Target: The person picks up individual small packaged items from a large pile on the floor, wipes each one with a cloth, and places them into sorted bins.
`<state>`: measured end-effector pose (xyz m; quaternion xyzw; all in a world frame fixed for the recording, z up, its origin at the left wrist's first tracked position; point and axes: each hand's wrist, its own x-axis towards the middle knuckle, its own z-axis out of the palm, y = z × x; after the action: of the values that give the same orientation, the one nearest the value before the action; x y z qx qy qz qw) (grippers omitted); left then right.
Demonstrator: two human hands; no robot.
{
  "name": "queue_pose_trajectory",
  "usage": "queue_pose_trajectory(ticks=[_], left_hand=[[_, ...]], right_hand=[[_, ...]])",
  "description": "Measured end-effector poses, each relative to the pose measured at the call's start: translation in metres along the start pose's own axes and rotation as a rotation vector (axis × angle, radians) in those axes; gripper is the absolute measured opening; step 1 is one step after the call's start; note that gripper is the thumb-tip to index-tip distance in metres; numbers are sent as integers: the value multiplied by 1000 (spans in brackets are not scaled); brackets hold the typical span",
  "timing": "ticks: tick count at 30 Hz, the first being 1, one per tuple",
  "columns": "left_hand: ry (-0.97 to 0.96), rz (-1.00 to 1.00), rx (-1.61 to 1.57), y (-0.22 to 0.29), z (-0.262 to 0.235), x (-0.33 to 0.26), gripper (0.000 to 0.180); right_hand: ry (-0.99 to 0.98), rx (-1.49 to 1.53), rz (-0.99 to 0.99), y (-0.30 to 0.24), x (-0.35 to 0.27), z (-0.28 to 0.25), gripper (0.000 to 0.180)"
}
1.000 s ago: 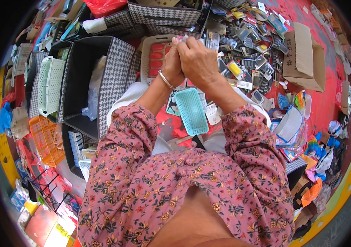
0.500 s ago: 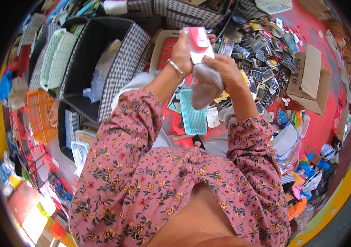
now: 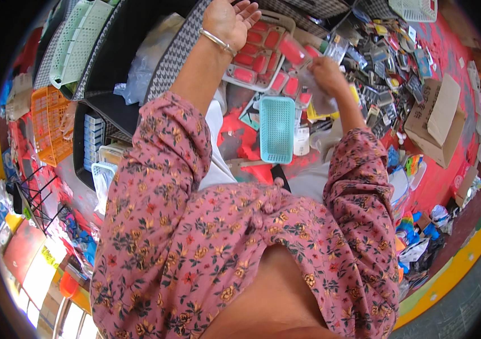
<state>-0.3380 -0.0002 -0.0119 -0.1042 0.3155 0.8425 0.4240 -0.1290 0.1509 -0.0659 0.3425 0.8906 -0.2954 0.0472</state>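
My left hand (image 3: 228, 24) is open, palm up and fingers apart, with nothing in it. It hovers at the left edge of a pale tray (image 3: 259, 87) filled with red items in clear packs (image 3: 244, 74). Beyond the tray's right side, my right hand (image 3: 328, 76) is closed on a greyish cloth (image 3: 323, 103) hanging below it, smeared by motion. A blurred red pack (image 3: 293, 50) shows just by its fingertips; whether they grip it I cannot tell. More red packs (image 3: 290, 87) lie between the tray and this hand.
Nearer me stands a turquoise basket (image 3: 277, 157). Black-lined bins (image 3: 105, 62) and an orange basket (image 3: 48, 121) are at left. Many small packaged goods (image 3: 384, 73) cover the floor at right, by an open cardboard box (image 3: 435, 118). A white tub (image 3: 301, 141) sits beside the turquoise basket.
My left hand has let go of the red pack and moved up and left, opening. My right hand has moved slightly right with the cloth. The tray of red packs now shows more fully.
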Motion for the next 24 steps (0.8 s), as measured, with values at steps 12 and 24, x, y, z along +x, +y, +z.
queue_pose_trajectory(ticks=[12,24], left_hand=[[60,137,37,30,-3,-24,26],[77,83,54,31,-4,-31,26]], right_hand=[[-211,1476,687,-27,61,161,22],[-181,-619,-414,5,101,169,22]])
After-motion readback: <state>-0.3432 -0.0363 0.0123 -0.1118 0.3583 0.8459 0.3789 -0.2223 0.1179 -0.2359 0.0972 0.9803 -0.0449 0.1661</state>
